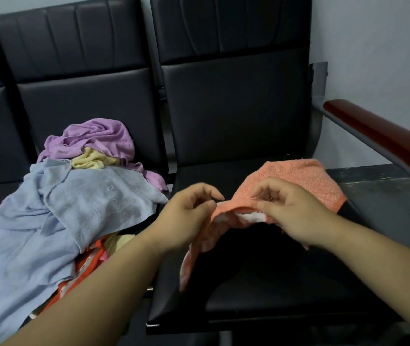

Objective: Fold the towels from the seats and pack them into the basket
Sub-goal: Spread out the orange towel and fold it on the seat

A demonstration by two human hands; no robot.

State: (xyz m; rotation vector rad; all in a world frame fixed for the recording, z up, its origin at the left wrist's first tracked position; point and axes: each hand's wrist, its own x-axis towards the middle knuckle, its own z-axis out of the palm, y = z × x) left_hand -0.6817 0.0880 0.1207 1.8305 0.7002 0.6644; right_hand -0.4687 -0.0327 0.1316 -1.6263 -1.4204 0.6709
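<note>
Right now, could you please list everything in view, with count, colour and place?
peach towel: one, peach with white, over the right-hand seat
blue towel: one, pale blue, draped over the pile on the middle seat
purple towel: one, lilac, at the back of the pile
yellow towel: one, pale yellow, between purple and blue
patterned cloth: one, orange and white, under the blue towel
seats: three, black, in a row
armrest: one, red-brown, far right
left hand: one, pinches the peach towel's near edge
right hand: one, pinches the same edge
</note>
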